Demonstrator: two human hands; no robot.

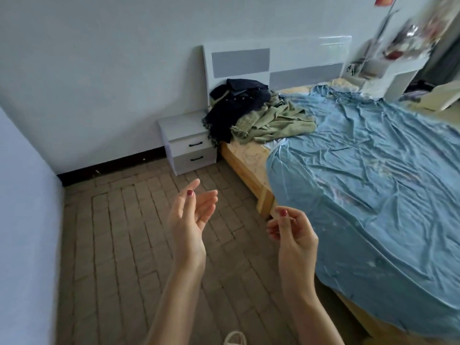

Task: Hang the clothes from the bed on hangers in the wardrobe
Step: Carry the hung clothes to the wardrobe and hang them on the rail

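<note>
In the head view, the clothes sit in one heap on the bed (373, 175), at its head end right against the headboard (273, 58): a dark navy garment (234, 105) nearest the headboard and spilling over the bed's edge towards the nightstand (186, 140), with an olive green garment (276, 120) lying against it on the side away from the headboard. Both hands are empty and well apart from the heap; the left hand (189, 220) has its fingers relaxed and spread, palm turned up, and the right hand (291, 232) hangs with loosely curled fingers gripping nothing. The heap's long axis appears to run across the bed, parallel to the headboard, though the folds are too crumpled to tell collar from hem on either piece. The likely risk is that the two garments are tangled, so lifting one may drag the other off the bed's edge onto the floor (124, 232) beside the nightstand. No wardrobe or hangers show here, so a hasty grab by a sleeve could mean awkward sorting later.
</note>
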